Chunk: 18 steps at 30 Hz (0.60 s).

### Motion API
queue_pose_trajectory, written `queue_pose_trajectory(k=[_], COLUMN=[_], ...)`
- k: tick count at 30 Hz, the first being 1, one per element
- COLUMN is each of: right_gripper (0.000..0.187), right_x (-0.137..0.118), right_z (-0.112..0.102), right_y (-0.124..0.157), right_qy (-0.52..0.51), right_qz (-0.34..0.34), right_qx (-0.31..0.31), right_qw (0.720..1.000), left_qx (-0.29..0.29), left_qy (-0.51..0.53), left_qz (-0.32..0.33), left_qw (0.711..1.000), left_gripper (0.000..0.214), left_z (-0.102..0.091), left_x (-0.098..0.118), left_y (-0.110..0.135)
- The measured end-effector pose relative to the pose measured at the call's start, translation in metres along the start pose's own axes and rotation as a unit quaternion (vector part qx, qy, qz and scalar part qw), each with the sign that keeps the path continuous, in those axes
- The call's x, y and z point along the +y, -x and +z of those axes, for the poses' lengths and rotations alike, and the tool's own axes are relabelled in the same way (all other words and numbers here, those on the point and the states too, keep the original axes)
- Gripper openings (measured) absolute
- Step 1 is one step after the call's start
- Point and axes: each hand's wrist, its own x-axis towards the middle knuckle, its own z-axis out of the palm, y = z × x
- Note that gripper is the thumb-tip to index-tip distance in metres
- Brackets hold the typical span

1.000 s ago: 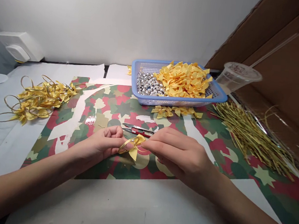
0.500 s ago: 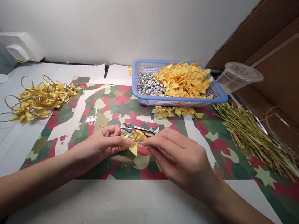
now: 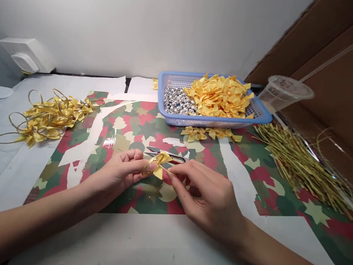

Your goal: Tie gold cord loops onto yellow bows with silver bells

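My left hand (image 3: 122, 173) is closed in a pinch on a small yellow ribbon bow with a gold loop (image 3: 156, 165), held just above the patterned paper (image 3: 127, 127). Facing it, my right hand (image 3: 203, 193) pinches a thin gold tie end coming off the right side of the bow. Just behind the bow, red-handled snips (image 3: 165, 153) lie on the paper.
A blue basket (image 3: 259, 115) at the back holds yellow bows (image 3: 220, 96) and silver bells (image 3: 179, 100). Loose bows (image 3: 209, 132) lie before it. Finished looped bows (image 3: 45, 115) pile at left. Gold ties (image 3: 298, 161) and a tilted plastic cup (image 3: 284, 93) are at right.
Both hands stay pinched on the bow. My right hand has drawn slightly down and toward me, and the bow has turned a little between the fingers.
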Motion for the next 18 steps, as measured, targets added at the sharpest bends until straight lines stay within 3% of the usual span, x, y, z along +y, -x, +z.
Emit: queue_pose_trajectory(k=[18], right_gripper=[0.014], right_x=[-0.0033], right_z=[0.0055], right_y=[0.0058], right_qy=[-0.012], right_qz=[0.035], right_qx=[0.000], right_qw=[0.999], left_qx=[0.008], left_qy=[0.015], left_qz=[0.018], left_qw=[1.000], left_gripper=[0.046], left_z=[-0.0013], left_x=[-0.0030], left_y=[0.0006])
